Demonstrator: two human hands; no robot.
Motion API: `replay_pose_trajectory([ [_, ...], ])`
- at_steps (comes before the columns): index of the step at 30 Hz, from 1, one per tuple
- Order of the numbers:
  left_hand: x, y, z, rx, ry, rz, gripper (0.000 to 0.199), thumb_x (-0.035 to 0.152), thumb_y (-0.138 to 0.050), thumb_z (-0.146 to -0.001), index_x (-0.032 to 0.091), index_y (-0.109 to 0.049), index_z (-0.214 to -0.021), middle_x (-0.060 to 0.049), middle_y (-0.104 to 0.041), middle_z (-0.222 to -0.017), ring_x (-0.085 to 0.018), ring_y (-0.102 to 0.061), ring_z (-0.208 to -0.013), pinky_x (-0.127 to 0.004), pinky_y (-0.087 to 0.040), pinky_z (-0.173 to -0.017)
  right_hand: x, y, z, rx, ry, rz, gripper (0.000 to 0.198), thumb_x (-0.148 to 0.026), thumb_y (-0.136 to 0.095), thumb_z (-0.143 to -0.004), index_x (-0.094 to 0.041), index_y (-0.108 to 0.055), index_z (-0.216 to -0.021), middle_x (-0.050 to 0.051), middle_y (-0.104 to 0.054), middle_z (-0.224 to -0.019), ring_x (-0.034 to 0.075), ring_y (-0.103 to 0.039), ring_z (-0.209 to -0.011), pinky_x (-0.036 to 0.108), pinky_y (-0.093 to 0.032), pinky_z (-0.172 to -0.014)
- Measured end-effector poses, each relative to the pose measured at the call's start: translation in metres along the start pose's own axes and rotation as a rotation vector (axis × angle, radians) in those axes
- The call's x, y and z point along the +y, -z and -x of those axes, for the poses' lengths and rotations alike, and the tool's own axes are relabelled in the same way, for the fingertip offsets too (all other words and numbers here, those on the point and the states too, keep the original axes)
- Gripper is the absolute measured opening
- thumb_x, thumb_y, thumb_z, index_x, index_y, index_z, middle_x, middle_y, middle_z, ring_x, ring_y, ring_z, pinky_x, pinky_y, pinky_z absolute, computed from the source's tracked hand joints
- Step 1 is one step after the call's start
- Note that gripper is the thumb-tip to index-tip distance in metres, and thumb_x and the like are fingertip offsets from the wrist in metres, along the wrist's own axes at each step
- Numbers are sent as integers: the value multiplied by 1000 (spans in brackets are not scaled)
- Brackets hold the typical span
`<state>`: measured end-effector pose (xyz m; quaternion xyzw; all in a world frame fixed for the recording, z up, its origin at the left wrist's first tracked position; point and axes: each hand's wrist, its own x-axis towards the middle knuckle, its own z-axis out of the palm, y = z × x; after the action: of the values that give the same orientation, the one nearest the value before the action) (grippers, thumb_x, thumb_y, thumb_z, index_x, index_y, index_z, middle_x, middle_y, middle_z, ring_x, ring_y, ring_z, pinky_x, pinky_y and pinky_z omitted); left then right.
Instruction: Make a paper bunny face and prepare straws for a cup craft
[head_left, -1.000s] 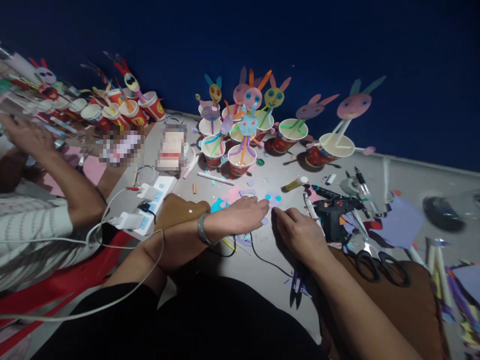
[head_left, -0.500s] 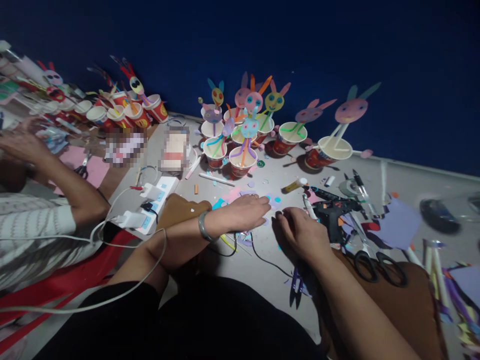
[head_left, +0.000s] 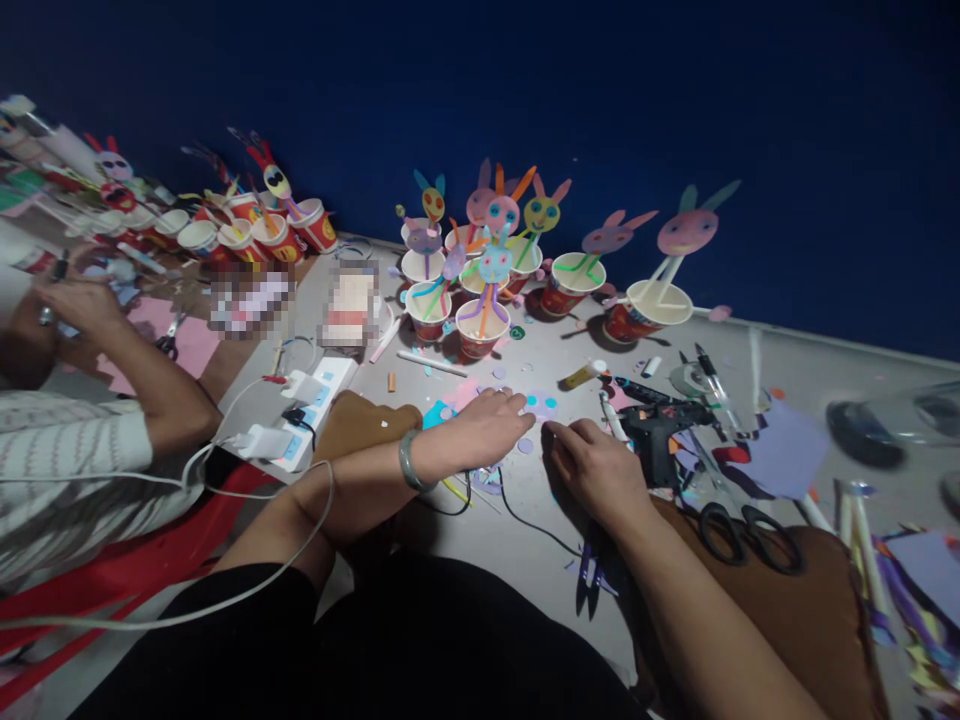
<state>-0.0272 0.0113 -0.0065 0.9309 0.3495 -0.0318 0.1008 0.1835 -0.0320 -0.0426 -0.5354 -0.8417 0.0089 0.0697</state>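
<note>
My left hand (head_left: 491,430) lies low over the table, palm down. Its fingers are a little apart and reach toward small blue and lilac paper circles (head_left: 541,402). To the right, my right hand (head_left: 600,470) has its fingers curled in, with the tips drawn together; whatever they may hold is hidden. A gap separates the two hands, and a lilac paper disc (head_left: 525,446) lies in it. Beside my right hand is a black glue gun (head_left: 656,440). Purple-handled snips (head_left: 590,580) lie below my right wrist, partly covered.
Paper cups with rabbit figures (head_left: 484,325) stand along the back. A glue stick (head_left: 583,375), black-handled scissors (head_left: 750,535) and lilac paper (head_left: 787,450) lie to the right. At left are a power strip (head_left: 330,385), loose white cables and a co-worker's arm (head_left: 139,350).
My right hand has shifted slightly left, and its fingertips show more clearly. The left hand keeps nearly the same place. The whole view has moved slightly.
</note>
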Motion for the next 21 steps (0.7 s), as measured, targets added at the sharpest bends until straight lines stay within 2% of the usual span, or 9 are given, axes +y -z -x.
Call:
replay_pose_trajectory([
  [5, 4, -4, -1, -6, -45, -38, 33, 8, -44, -91, 13, -61, -119, -14, -62, -115, -26, -55, -108, -38, -40, -82, 2, -3, 0, 8, 12, 34, 37, -24, -45, -99, -19, -74, -121, 9, -70, -92, 19, -60, -71, 31, -37, -63],
  [21, 3, -6, -4, -16, -36, -13, 31, 10, -43, -93, 13, -62, -118, -13, -63, -117, -26, -55, -108, -38, -41, -85, 0, -5, -3, -6, 3, 40, 35, -23, -45, -97, -19, -72, -119, 10, -69, -91, 19, -59, -68, 31, -35, -61],
])
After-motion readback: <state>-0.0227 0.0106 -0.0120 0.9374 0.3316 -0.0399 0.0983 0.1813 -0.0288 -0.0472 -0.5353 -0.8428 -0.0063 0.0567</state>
